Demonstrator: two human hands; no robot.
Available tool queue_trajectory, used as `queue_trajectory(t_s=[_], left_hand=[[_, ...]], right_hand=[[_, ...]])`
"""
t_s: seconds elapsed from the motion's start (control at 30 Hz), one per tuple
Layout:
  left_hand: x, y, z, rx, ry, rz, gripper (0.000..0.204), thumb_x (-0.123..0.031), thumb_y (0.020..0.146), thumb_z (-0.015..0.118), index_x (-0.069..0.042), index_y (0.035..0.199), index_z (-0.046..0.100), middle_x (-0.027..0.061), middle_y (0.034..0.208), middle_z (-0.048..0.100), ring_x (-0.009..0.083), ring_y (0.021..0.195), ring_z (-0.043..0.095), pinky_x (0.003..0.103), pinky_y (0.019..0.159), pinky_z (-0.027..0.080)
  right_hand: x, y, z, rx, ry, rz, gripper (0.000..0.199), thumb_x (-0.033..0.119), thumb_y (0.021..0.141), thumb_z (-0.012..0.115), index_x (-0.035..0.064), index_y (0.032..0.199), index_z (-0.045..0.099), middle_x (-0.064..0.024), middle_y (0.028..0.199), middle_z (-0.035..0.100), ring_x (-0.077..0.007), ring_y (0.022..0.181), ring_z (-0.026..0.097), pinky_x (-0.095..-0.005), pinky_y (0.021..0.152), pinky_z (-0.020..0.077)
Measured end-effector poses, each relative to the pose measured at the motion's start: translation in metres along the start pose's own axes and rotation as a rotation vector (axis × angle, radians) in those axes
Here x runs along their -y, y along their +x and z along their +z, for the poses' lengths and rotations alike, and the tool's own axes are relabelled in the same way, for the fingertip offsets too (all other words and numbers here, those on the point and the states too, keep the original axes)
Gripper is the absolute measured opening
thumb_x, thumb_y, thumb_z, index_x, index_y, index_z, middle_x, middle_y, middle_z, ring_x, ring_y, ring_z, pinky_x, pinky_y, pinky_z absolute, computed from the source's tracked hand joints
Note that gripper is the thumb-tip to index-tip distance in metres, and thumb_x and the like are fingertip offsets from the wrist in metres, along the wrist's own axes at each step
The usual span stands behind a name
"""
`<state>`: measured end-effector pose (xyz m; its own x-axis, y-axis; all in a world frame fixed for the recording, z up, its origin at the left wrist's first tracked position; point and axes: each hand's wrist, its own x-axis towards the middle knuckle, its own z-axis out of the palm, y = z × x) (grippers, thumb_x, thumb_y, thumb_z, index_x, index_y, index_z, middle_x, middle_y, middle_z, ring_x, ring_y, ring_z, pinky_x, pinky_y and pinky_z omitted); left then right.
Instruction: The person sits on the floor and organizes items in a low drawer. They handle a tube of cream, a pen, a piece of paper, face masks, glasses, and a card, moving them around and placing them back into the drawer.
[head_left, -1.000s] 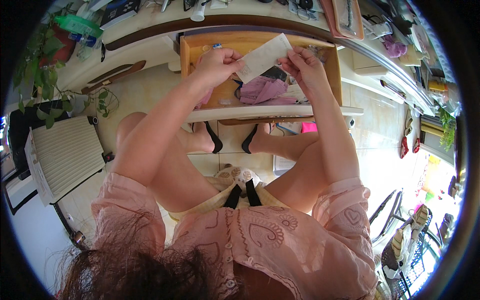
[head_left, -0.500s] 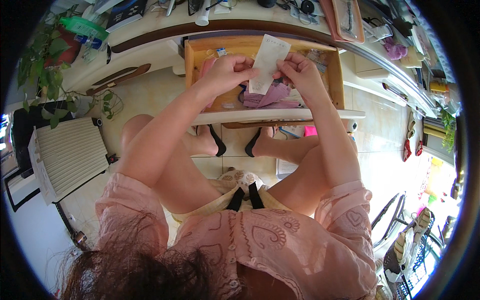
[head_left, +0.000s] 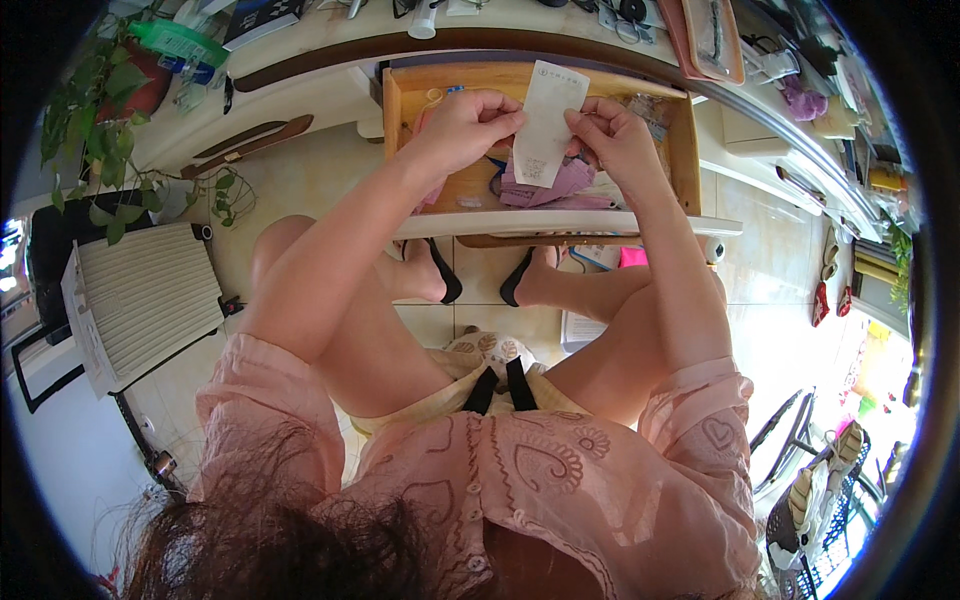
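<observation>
Between my two hands, above an open wooden drawer (head_left: 402, 88), is a long white paper slip (head_left: 550, 125) with faint print. My left hand (head_left: 470, 128) pinches its left edge between thumb and fingers. At the right edge, my right hand (head_left: 615, 138) grips it the same way. Beneath the slip lies a bunched mauve cloth (head_left: 560, 188) in the drawer. Some pink material (head_left: 428, 195) shows partly behind my left wrist. Small clear packets (head_left: 655, 115) lie at the drawer's right side, partly hidden by my right hand.
The drawer front (head_left: 560, 222) stands out over my feet and the tiled floor. Beyond it runs a cluttered desk edge (head_left: 480, 42). A potted plant (head_left: 110, 110) trails at the left, above a pale ribbed panel (head_left: 150, 300). A pink tray (head_left: 715, 40) sits at the far right of the desk.
The view has shifted slightly, so the scene sits a little further right. The paper slip is held a bit more upright, with both hands still on it.
</observation>
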<state>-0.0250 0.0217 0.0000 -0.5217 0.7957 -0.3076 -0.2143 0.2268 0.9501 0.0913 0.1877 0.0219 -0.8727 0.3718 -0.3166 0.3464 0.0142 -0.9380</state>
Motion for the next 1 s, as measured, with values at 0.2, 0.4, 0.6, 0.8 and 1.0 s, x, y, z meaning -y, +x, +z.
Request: queue_trajectory(t_s=[0.2,0.4,0.6,0.8,1.0], left_hand=[[-0.004,-0.004,0.002,-0.014,-0.074,0.011,0.016,-0.011,0.086,0.056,-0.001,0.098,0.057,0.0048,0.084,0.06,0.0102,0.077,0.056,0.023,0.07,0.045],[-0.003,-0.003,0.0,-0.038,-0.152,-0.004,0.019,-0.011,0.086,0.055,0.001,0.101,0.056,0.0063,0.088,0.06,0.0116,0.078,0.057,0.024,0.071,0.046],[-0.011,-0.005,0.002,-0.046,-0.242,-0.149,0.025,-0.02,0.086,0.056,0.0,0.102,0.057,0.0061,0.09,0.06,0.0119,0.08,0.057,0.025,0.072,0.046],[0.012,0.0,-0.002,-0.002,-0.036,-0.147,0.028,-0.017,0.08,0.065,0.0,0.1,0.058,0.0036,0.087,0.06,0.0094,0.075,0.056,0.022,0.067,0.044],[0.009,0.005,-0.003,-0.083,0.272,-0.003,0.028,-0.019,0.076,0.069,-0.001,0.096,0.062,0.0046,0.08,0.064,0.0096,0.073,0.058,0.023,0.068,0.046]], right_hand=[[-0.004,0.002,0.002,0.001,-0.071,-0.1,0.015,0.013,0.085,0.058,0.0003,0.092,0.058,-0.001,0.067,0.059,-0.0048,0.055,0.052,-0.0181,0.049,0.0395],[-0.013,0.006,0.002,0.063,0.077,-0.093,0.015,0.009,0.086,0.053,0.0019,0.097,0.06,-0.0011,0.072,0.059,-0.0042,0.062,0.053,-0.0182,0.051,0.0415],[-0.007,-0.001,0.007,0.049,-0.157,-0.222,0.027,-0.004,0.081,0.046,0.0037,0.099,0.064,-0.0028,0.086,0.062,-0.0082,0.072,0.056,-0.0189,0.061,0.0446],[-0.012,0.002,0.01,0.021,-0.398,-0.424,0.027,-0.004,0.082,0.045,0.0053,0.1,0.064,-0.008,0.096,0.062,-0.012,0.089,0.058,-0.0248,0.076,0.0471],[-0.007,0.0,0.009,0.053,0.03,-0.09,0.019,0.009,0.083,0.054,0.0048,0.099,0.062,-0.004,0.078,0.059,-0.0081,0.068,0.05,-0.0229,0.06,0.0418]])
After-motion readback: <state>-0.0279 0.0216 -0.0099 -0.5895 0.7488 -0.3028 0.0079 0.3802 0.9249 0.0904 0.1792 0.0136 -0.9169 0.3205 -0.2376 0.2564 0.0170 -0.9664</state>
